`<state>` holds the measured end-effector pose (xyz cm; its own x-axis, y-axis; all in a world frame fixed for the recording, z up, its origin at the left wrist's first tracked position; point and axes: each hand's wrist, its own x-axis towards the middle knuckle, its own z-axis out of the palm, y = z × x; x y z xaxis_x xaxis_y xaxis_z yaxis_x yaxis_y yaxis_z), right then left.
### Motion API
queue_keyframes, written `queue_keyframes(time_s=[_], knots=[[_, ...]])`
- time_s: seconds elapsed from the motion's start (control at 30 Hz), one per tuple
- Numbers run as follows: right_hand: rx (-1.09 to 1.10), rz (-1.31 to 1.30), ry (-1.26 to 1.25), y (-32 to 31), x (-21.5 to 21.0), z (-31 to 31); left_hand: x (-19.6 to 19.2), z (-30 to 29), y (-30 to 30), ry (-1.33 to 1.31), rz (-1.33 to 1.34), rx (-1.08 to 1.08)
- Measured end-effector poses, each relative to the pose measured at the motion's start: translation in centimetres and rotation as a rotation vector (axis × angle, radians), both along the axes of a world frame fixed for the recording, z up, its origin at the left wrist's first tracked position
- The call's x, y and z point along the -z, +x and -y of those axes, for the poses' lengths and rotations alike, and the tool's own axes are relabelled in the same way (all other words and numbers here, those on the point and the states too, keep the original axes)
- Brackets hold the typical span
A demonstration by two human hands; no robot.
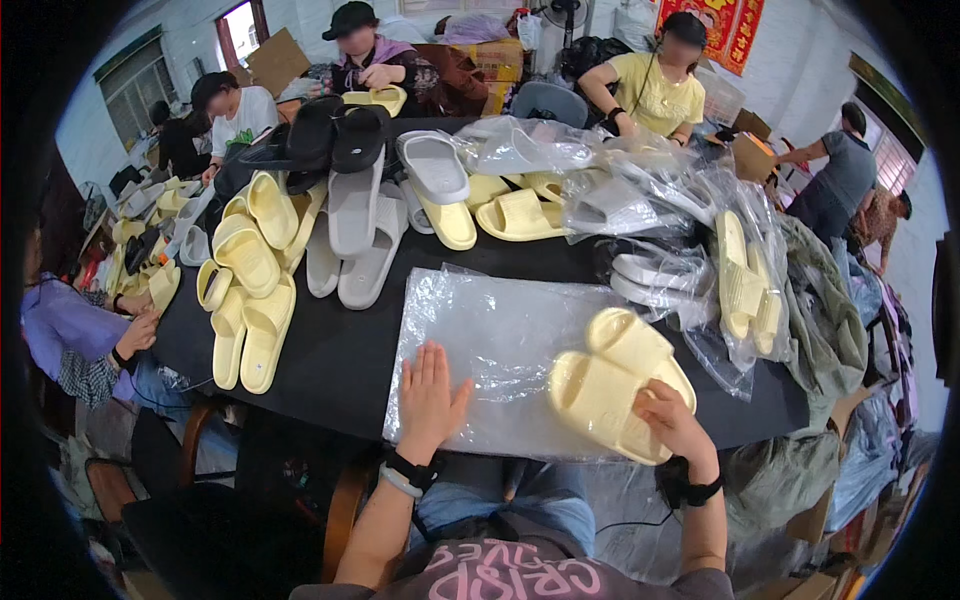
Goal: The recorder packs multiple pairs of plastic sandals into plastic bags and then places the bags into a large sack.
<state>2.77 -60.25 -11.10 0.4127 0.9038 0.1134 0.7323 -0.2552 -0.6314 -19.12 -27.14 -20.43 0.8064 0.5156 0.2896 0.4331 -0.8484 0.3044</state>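
Observation:
My left hand (432, 398) lies flat, fingers stretched out, on the left part of a stack of clear plastic bags (490, 320) at the table's front edge. My right hand (672, 420) grips a pair of pale yellow slippers (590, 385) over the right end of the stack. The two slippers overlap, and my fingers close around the nearer one's edge. Just beyond them lie bagged white slippers (660, 280) and a bagged yellow pair (745, 280).
Unbagged yellow slippers (250, 320) and grey slippers (360, 265) are piled on the black table (330, 350) to the left and back. More bagged slippers (610, 205) lie at the back right. Several people sit around the table. A green-grey cloth (820, 310) hangs at the right edge.

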Motion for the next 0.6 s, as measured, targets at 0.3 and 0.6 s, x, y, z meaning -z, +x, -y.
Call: queue_keyframes(time_s=[0.3, 0.6], knots=[[0.617, -0.09, 0.307, -4.3, 0.1, 7.7, -0.4, 0.9, -1.3, 0.086, -0.177, -0.029], [0.271, 0.139, 0.521, -12.1, -5.0, -2.5, -0.1, 1.5, -0.6, 0.196, -0.212, -0.071]])
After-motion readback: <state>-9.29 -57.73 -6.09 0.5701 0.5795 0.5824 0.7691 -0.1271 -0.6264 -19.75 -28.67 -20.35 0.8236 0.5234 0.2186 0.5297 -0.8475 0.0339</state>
